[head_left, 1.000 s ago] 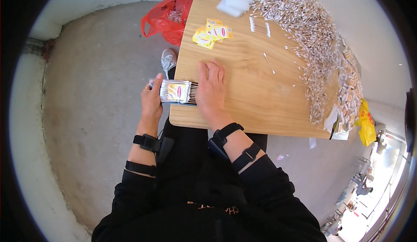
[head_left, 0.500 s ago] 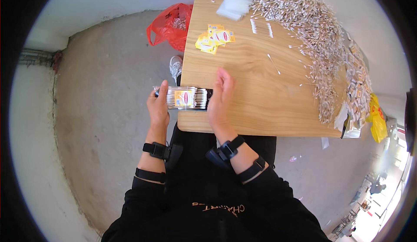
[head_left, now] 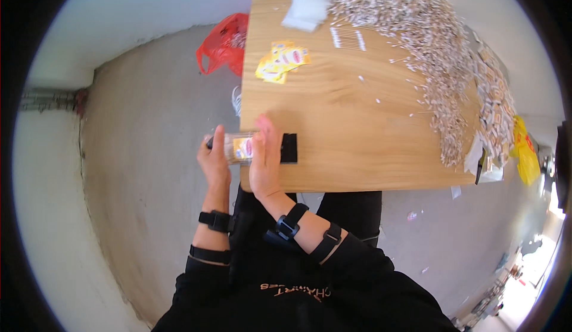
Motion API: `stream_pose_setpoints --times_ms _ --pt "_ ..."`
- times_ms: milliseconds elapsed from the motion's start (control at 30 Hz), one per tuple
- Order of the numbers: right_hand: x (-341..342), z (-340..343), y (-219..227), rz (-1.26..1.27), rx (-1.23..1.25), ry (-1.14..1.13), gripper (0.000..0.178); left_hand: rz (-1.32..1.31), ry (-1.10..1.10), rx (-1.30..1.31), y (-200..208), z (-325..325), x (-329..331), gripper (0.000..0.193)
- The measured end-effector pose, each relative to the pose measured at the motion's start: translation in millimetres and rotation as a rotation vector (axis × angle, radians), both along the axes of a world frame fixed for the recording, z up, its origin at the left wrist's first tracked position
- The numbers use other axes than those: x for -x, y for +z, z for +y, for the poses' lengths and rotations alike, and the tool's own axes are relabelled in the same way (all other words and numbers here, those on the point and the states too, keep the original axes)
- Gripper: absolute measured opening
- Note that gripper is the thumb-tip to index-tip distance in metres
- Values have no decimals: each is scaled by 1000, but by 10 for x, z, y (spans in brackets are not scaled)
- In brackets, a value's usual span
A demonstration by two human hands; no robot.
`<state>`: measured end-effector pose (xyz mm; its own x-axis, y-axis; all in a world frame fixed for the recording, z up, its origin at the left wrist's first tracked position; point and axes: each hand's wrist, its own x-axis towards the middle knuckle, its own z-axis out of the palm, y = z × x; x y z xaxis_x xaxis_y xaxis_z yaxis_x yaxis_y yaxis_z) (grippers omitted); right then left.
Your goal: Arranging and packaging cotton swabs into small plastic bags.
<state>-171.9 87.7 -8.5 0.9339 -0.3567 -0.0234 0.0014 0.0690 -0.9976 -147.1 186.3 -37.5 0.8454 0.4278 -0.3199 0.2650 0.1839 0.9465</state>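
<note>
My left hand (head_left: 214, 162) is closed on the left end of a clear packet of cotton swabs (head_left: 242, 147) with a yellow card showing in it. The packet extends over the table's near left corner. Against its right end rests my right hand (head_left: 265, 165), fingers stretched upward and slightly blurred, hiding part of the packet. A flat black piece (head_left: 289, 148) shows on the table just right of that hand. Farther off lie several yellow cards (head_left: 281, 62) and a row of cotton swabs (head_left: 348, 39).
A large heap of loose cotton swabs (head_left: 411, 22) covers the wooden table's (head_left: 351, 135) far right part. Clear plastic bags (head_left: 307, 4) lie at its back. Small filled packets (head_left: 494, 105) line the right edge. A red bag (head_left: 223, 46) and a yellow bag (head_left: 525, 153) flank the table.
My right hand has moved left onto the packet's right end, uncovering the black piece. The swabs protruding from that end are hidden or pushed in. The view has shifted slightly.
</note>
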Motion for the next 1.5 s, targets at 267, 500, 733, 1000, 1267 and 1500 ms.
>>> stream_pose_setpoints --times_ms 267,500,733,1000,1267,1500 --pt "-258 -1469 136 144 595 -157 49 18 -5 -193 -152 485 124 31" --pt "-750 -2775 -65 192 715 -30 23 -371 -229 -1049 540 -579 49 45" --pt "-1772 -2686 -181 -12 727 -165 17 -479 -721 -967 593 -1497 -77 63" --pt "-1996 -2728 -234 -151 969 -92 14 -587 -837 -1184 460 -2061 -597 85" --pt "-1139 -2541 -201 -168 786 9 11 -482 -883 -1381 153 -2267 -834 90" --pt "-300 -2475 -126 -33 310 -207 24 -387 -1020 -1391 265 -2124 -69 97"
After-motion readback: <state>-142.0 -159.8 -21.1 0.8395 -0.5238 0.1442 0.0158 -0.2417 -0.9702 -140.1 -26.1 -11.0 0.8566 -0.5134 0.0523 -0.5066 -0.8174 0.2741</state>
